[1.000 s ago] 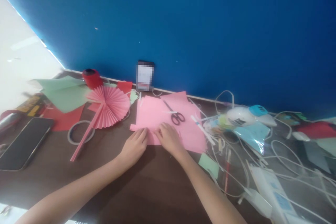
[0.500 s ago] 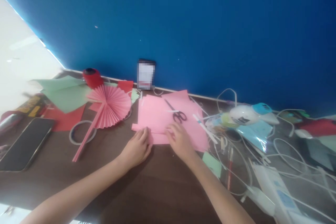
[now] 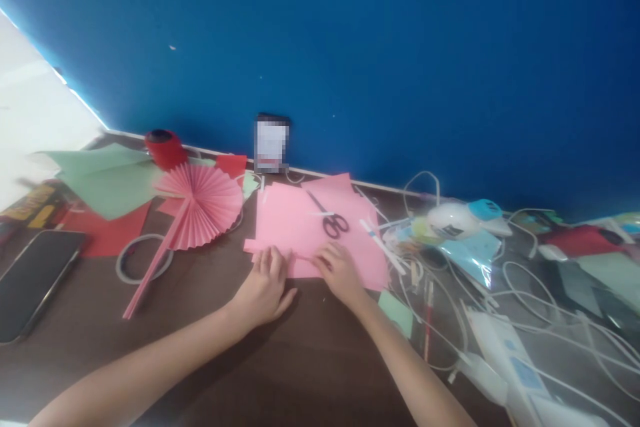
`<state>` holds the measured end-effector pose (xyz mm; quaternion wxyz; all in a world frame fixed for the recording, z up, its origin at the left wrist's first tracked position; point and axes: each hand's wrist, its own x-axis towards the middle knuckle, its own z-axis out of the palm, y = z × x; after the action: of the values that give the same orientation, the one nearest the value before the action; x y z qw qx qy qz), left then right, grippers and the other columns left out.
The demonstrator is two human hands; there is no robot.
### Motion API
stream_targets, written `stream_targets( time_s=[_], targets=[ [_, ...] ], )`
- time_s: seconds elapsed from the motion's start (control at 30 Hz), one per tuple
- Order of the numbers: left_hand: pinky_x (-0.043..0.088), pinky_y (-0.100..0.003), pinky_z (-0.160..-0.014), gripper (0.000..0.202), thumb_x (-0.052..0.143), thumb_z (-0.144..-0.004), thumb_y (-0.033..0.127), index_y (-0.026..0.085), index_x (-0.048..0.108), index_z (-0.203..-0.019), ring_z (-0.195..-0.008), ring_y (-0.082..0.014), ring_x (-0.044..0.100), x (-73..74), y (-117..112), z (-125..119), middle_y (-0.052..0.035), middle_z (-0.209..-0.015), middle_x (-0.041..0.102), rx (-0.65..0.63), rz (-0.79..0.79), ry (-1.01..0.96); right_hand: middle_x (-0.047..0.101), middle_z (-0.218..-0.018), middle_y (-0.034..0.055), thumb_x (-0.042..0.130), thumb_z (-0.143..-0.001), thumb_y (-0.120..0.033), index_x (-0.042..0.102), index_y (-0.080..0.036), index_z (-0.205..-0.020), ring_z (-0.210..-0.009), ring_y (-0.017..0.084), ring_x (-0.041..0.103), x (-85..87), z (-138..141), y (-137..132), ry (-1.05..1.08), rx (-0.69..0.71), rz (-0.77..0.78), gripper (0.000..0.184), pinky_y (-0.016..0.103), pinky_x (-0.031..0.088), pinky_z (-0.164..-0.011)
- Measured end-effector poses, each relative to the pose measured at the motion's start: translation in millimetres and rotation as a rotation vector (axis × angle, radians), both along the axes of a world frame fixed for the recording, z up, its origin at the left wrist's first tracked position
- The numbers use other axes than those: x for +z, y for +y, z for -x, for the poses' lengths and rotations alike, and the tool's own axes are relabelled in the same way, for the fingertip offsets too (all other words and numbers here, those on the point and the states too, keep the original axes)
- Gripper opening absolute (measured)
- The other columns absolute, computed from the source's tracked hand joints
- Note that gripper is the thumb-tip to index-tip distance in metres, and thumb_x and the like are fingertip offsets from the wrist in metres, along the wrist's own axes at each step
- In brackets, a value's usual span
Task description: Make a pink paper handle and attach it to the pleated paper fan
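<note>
A narrow pink paper strip [image 3: 250, 246] lies across the near edge of pink sheets [image 3: 285, 213] on the dark table. My left hand [image 3: 263, 288] presses down on the strip, fingers out flat and thumb held apart. Farther right, my right hand [image 3: 342, 275] pinches the strip's other end between thumb and fingers, which partly hide it. Dark-handled scissors [image 3: 334, 225] rest on the sheets just beyond my right hand. To the left lies a pleated pink paper fan [image 3: 210, 203] with a long folded handle.
Left of the fan are a roll of tape [image 3: 120, 267], a phone [image 3: 37, 280], red paper [image 3: 107, 237] and green paper [image 3: 107, 180]. A red cylindrical object [image 3: 167, 152] stands by the blue wall. On the right are a glue gun [image 3: 453, 220], tangled cables [image 3: 530, 290] and a power strip [image 3: 515, 353].
My left hand's fingers have spread and its thumb has swung out to the right. The right hand stays at the strip's right end. The whole view has shifted slightly.
</note>
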<state>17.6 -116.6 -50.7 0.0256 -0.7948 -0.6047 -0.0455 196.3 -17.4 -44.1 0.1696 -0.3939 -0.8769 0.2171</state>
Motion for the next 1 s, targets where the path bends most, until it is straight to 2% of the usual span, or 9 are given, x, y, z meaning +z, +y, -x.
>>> stream_targets(
  time_s=[0.2,0.4,0.53,0.63,0.77,0.93,1.0],
  targets=[
    [0.030,-0.051,-0.094,0.068,0.036,-0.085,0.046,0.001,0.027,-0.136,-0.117,-0.0420,0.039,3.3,-1,-3,-0.0284,-0.123,0.043,0.030,0.010,0.019,0.048,-0.092,0.0079,0.050,-0.083,-0.026,0.058,-0.018,-0.072,-0.086,0.020,0.051,-7.7,6,-2,0.034,-0.152,0.027,0.015,0.036,0.044,-0.077],
    [0.030,-0.053,-0.092,0.070,0.039,-0.083,0.051,0.012,0.024,-0.139,-0.115,-0.0419,0.041,7.1,0,-7,-0.0244,-0.121,0.046,0.035,0.027,0.037,0.051,-0.083,0.0055,0.054,-0.081,-0.026,0.054,-0.018,-0.068,-0.078,0.019,0.053,-0.7,13,4,-0.083,-0.169,0.058,0.014,0.035,0.046,-0.074],
    [0.031,-0.054,-0.091,0.068,0.038,-0.083,0.051,0.012,0.028,-0.138,-0.113,-0.0422,0.044,9.3,2,-12,-0.0246,-0.119,0.048,0.077,0.031,0.032,0.052,-0.083,0.0051,0.054,-0.081,-0.028,0.053,-0.019,-0.070,-0.077,0.019,0.054,0.8,11,4,-0.050,-0.193,0.063,0.014,0.035,0.047,-0.074],
    [0.031,-0.055,-0.091,0.066,0.037,-0.084,0.050,0.011,0.030,-0.137,-0.115,-0.0432,0.042,8.7,3,-17,-0.0261,-0.127,0.042,0.107,0.025,0.001,0.053,-0.091,0.0067,0.051,-0.082,-0.033,0.054,-0.019,-0.071,-0.083,0.020,0.055,-3.9,2,3,0.078,-0.203,0.061,0.018,0.037,0.047,-0.078],
    [0.028,-0.059,-0.092,0.067,0.037,-0.083,0.049,0.011,0.028,-0.137,-0.118,-0.0458,0.037,6.4,3,-19,-0.0252,-0.138,0.030,0.103,0.020,0.001,0.052,-0.097,0.0101,0.051,-0.081,-0.040,0.056,-0.019,-0.069,-0.094,0.024,0.052,-11.6,-9,2,0.144,-0.274,-0.027,0.024,0.042,0.045,-0.083],
    [0.029,-0.058,-0.092,0.071,0.038,-0.083,0.052,0.012,0.024,-0.139,-0.117,-0.0473,0.038,7.6,3,-17,-0.0281,-0.139,0.027,0.101,0.034,0.017,0.048,-0.101,0.0124,0.050,-0.081,-0.044,0.054,-0.019,-0.070,-0.094,0.025,0.050,-17.7,-8,2,0.166,-0.282,0.045,0.028,0.039,0.051,-0.069],
    [0.029,-0.059,-0.091,0.070,0.039,-0.082,0.053,0.017,0.022,-0.140,-0.117,-0.0471,0.039,8.5,3,-17,-0.0275,-0.139,0.026,0.099,0.035,0.007,0.047,-0.102,0.0128,0.050,-0.081,-0.044,0.055,-0.018,-0.074,-0.095,0.026,0.050,-18.6,-6,2,0.158,-0.285,0.047,0.028,0.040,0.052,-0.070]
  ],
)
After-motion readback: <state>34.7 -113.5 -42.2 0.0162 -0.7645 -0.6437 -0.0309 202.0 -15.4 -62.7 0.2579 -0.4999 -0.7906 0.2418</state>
